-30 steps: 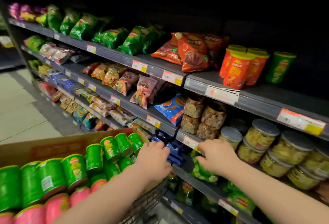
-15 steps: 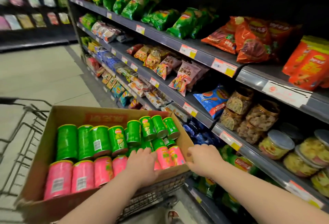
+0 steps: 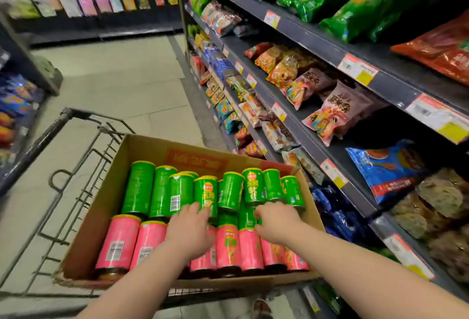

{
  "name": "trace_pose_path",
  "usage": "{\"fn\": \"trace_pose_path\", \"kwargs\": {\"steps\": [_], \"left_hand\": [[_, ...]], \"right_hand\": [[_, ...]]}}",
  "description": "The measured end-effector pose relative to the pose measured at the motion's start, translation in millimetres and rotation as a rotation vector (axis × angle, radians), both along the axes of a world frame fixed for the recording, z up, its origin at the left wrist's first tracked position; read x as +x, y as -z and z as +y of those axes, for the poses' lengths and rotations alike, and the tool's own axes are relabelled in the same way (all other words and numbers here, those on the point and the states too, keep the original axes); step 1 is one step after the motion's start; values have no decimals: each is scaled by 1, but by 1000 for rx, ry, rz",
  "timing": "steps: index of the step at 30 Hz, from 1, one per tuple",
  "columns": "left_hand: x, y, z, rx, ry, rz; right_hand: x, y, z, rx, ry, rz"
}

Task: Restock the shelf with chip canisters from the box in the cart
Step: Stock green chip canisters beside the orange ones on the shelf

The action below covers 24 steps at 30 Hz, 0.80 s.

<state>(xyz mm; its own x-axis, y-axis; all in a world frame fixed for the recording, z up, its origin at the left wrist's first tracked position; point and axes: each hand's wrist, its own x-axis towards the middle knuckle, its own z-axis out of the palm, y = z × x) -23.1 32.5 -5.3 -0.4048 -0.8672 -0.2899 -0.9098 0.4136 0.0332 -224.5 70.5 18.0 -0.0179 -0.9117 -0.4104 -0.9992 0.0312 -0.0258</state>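
Canisters (image 3: 205, 191) lie flat in our box (image 3: 106, 191), long axes running away from us, lids far. Our left hand (image 3: 189, 227) rests loose-fingered on green ones. We cannot tell whether our right hand (image 3: 276, 219) grips.

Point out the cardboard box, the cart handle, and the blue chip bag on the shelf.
cardboard box (image 3: 144, 151): head view, bare inside of its far wall.
cart handle (image 3: 38, 144): head view, middle of the dark bar.
blue chip bag (image 3: 368, 166): head view, its front face.

green canisters (image 3: 138, 186) ~10; pink canisters (image 3: 118, 240) 7 visible
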Motion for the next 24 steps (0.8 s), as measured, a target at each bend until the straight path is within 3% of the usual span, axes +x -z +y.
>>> {"fn": "trace_pose_path", "kwargs": {"steps": [7,12,20,24], "left_hand": [[10,17,-27,4,-257,-7],[17,26,-39,58,-470,70],[16,47,-64,204,-850,403],[14,57,-75,147,-922,364]], "right_hand": [[21,24,-67,62,-155,-71],[38,48,-100,136,-146,-235],[65,79,-123,197,129,-545],[74,88,-129,241,328,-605]]}}
